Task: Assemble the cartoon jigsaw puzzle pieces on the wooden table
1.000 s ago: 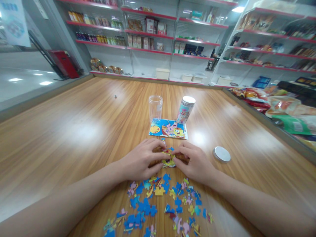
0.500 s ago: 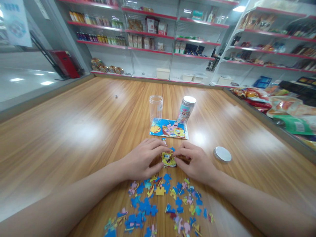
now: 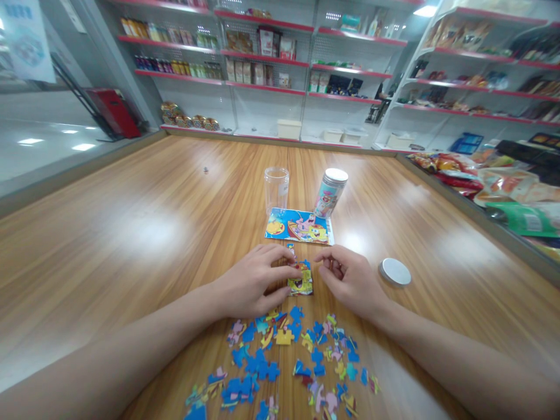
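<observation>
Head view: the bare right hand [image 3: 352, 281] is now off the squarish yellow-and-blue cardboard jigsaw section [image 3: 304, 284], just right of it, thumb and forefinger slightly apart; only the bare left hand [image 3: 252, 282], fingers spread, seemingly steadies it, beyond the loose multicoloured jigsaw pieces [image 3: 261, 366].

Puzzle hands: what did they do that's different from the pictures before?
The right hand has come off the edge of the joined pieces and moved to the right, leaving a gap. The left hand stays at the pieces, but one finger now covers the eyes that showed half a second ago. The loose pieces, picture card, clear jar, can and lid stayed put.
</observation>
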Demonstrator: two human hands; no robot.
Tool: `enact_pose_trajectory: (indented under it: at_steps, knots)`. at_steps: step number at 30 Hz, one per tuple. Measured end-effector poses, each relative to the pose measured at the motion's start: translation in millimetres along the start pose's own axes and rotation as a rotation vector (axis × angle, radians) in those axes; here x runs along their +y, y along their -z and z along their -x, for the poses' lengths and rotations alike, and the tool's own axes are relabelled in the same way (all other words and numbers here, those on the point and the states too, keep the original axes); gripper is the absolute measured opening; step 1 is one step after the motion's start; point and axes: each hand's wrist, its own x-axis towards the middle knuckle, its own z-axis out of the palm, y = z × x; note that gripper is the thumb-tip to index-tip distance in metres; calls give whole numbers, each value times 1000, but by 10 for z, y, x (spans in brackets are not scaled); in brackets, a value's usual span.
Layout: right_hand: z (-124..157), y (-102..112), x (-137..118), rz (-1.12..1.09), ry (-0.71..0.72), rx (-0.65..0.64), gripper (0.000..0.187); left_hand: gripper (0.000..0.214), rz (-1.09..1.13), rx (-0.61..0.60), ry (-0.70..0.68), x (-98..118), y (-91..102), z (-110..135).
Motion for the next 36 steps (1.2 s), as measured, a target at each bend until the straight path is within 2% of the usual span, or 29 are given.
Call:
enact_pose_trajectory:
  at_steps: [3, 11, 14, 17, 20, 22, 26, 30, 32, 36]
  knots:
    - [2, -2, 15, 2, 52, -25, 15, 33, -26, -22, -5, 1, 7, 1]
    - [39, -8, 53, 51, 174, -102, 24, 34, -30, 13, -27, -6, -10, 3]
    - [41, -9, 39, 44, 141, -93, 25, 34, -29, 8, -24, -3, -3, 0]
    - [47, -14, 28, -26, 66, -60, 38, 39, -6, -2, -2, 6, 12, -4]
    - [49, -18, 22, -60, 59, -27, 47, 51, 27, 0, 27, 15, 20, -10]
    - [48, -18, 19, -26, 101, -50, 44, 51, 32, 9, 28, 16, 15, -11]
    - [49, -17, 19, 130, 229, -166, 24, 33, 22, 19, 8, 9, -2, -4]
    - [60, -23, 23, 138, 181, -129, 31, 40, 42, 50, 15, 6, -6, 1]
    - [61, -26, 23, 131, 179, -117, 26, 45, 42, 104, 54, 6, -8, 0]
    - [47, -28, 10, 124, 208, -108, 20, 37, -14, 174, 135, 0, -25, -1]
